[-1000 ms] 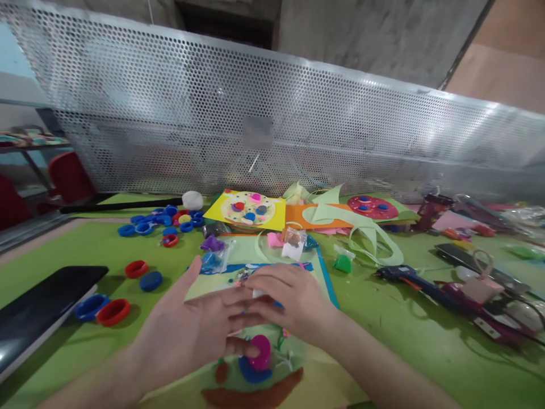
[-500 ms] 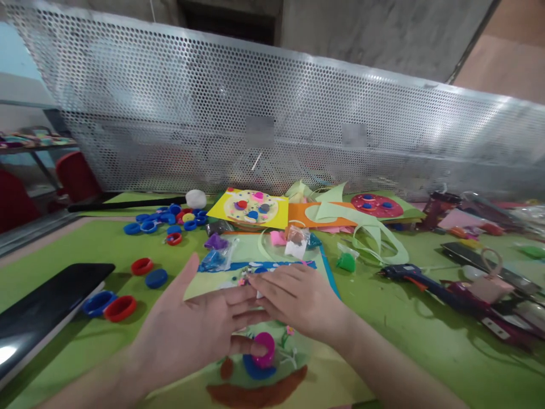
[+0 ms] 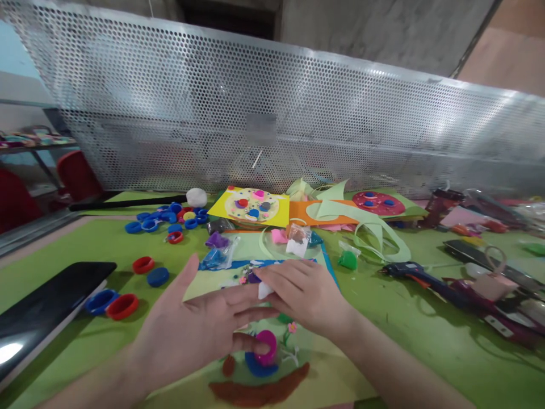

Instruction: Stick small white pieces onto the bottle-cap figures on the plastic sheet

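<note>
Above the craft picture [image 3: 336,369]: two hands, close together.
Left hand [image 3: 187,326]: palm up, flat and loose.
Right hand [image 3: 302,298]: bent over the left fingertips; cannot tell if it pinches.
White bit [image 3: 264,291]: at both hands' fingertips.
Pink round piece [image 3: 271,341]: near the left little finger.

Left hand [image 3: 187,326] and right hand [image 3: 304,292] touch white lump [image 3: 264,291].

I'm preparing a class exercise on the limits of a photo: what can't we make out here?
Head view: the middle of the decorated sheet, hidden by the left hand and right hand.
Head view: the full shape of the white piece, partly covered by the right hand.
Head view: one end of the black device, cut off by the left edge.
</note>
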Tool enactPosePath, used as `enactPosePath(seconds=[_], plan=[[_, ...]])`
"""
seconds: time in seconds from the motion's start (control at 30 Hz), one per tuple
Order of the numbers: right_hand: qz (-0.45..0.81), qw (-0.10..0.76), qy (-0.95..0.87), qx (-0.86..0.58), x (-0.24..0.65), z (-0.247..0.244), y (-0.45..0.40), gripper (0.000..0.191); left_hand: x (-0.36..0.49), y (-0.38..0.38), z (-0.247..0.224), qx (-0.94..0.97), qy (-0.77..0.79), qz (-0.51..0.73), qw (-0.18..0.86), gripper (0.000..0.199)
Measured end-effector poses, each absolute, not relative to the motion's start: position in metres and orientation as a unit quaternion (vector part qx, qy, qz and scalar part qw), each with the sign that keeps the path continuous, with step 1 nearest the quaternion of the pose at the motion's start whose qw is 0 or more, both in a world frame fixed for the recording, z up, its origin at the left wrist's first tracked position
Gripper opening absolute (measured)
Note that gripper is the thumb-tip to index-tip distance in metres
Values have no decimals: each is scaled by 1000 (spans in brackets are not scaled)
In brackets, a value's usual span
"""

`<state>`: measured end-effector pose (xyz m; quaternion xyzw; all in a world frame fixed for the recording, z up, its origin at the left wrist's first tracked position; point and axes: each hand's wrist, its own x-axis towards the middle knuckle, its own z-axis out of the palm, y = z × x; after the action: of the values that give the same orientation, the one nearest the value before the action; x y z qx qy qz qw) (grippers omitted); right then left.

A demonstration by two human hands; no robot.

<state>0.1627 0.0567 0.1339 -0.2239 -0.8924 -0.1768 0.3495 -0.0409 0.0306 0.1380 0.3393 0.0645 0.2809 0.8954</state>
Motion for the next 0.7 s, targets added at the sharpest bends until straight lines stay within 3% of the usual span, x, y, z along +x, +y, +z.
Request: enactPosePath(seconds=[0.2, 0.4, 0.6, 0.7], plan=[[-158, 327, -906, -218, 164, 136, 57, 30, -41, 35, 139, 361, 70, 295, 882, 94], [-138, 322, -912, -212, 164, 137, 60, 29, -40, 37, 136, 443, 103, 303, 838, 75], [34, 356, -889, -285, 164, 134, 59, 31, -46, 30, 140, 530, 230, 317, 752, 58], [110, 347, -874, -322, 164, 136, 57, 32, -47, 30, 139, 535, 235, 319, 746, 61]])
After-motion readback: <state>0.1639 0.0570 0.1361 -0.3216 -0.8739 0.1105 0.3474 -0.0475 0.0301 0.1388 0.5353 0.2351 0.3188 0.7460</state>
